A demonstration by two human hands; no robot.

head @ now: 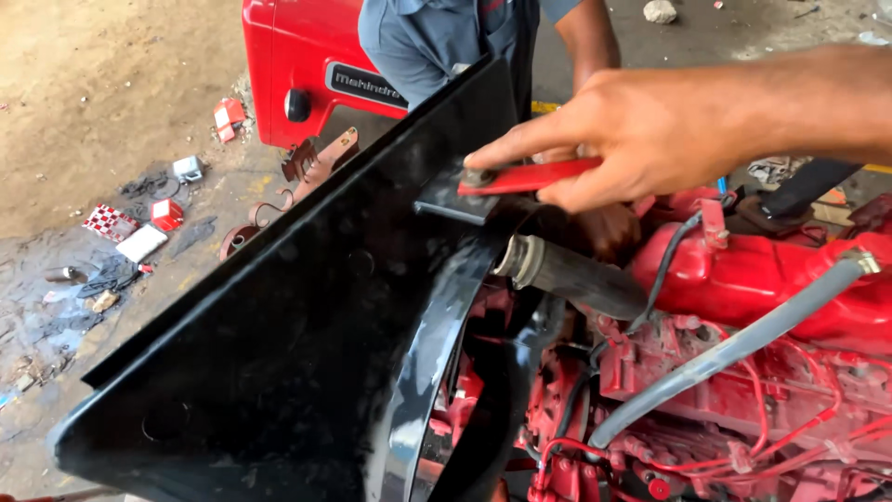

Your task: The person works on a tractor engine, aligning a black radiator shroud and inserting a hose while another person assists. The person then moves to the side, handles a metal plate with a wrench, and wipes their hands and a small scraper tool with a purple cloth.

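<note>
One hand [650, 130] is seen, the right: a flat red metal strip [530, 177] is pinched beneath its fingers, forefinger extended. The strip's tip is pressed onto a glossy black shroud [279, 325] beside the red engine [762, 279].

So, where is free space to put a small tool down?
Bare dirt floor top left, beyond the small boxes. The black panel is bare but sloped. Crowded: the engine, and around the right hand on the red strip.
</note>
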